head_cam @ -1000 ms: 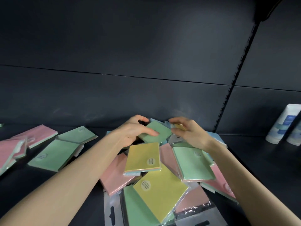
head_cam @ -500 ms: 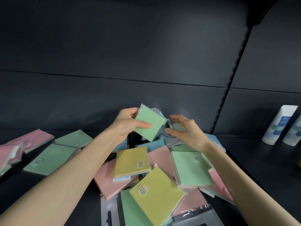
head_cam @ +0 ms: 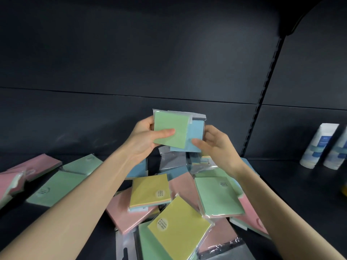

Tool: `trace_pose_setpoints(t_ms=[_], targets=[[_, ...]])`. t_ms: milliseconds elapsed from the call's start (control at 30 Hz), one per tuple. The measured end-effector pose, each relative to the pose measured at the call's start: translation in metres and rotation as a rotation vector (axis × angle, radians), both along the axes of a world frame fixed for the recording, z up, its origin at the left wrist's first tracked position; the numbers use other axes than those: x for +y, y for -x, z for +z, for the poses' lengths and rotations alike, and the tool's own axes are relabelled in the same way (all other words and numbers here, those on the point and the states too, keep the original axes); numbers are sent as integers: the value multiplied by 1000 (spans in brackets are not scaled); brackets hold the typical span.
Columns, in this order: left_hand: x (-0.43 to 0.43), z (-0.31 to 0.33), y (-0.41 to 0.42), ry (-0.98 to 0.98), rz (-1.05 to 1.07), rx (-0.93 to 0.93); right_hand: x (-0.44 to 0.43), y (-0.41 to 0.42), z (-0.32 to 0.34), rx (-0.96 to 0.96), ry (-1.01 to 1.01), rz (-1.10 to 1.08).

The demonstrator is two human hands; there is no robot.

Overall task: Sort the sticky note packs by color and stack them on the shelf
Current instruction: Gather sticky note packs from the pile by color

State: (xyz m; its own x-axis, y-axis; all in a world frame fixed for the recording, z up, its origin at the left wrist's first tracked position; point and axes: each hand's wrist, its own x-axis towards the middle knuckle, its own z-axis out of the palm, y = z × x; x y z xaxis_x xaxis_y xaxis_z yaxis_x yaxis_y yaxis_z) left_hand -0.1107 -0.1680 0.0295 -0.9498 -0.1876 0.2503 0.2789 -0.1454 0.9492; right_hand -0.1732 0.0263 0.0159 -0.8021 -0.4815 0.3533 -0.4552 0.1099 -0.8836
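green sticky note pack (head_cam: 171, 128) overlapping a blue pack (head_cam: 195, 141), above the mixed pile (head_cam: 178, 226) on the shelf (head_cam: 281, 194) — left hand (head_cam: 144, 139) fingers pinch green, right hand (head_cam: 216, 145) grips blue; best slid apart flat, green joining green packs (head_cam: 56, 186) at left.

Now aloft, off the pile (head_cam: 150, 191): green pack (head_cam: 169, 126) (left hand (head_cam: 143, 142)) and blue pack (head_cam: 195, 140)

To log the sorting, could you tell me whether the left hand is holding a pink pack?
No, the left hand grips a green pack, beside a blue pack in the right hand.
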Motion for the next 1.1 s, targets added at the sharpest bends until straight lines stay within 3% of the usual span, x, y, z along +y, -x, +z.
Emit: trace_pose_setpoints(t_ms=[367, 700, 900, 1100], targets=[[7, 6, -30, 125, 152, 7, 1, -18, 13, 11, 80, 26], [-16, 2, -135, 280, 399, 67, -32, -76, 25, 147, 58, 139], [-45, 3, -205, 295, 530, 20, -66, -131, 29, 123, 63, 206], [-91, 7, -261, 299, 535, -15, -108, -181, 33, 134, 36, 214]])
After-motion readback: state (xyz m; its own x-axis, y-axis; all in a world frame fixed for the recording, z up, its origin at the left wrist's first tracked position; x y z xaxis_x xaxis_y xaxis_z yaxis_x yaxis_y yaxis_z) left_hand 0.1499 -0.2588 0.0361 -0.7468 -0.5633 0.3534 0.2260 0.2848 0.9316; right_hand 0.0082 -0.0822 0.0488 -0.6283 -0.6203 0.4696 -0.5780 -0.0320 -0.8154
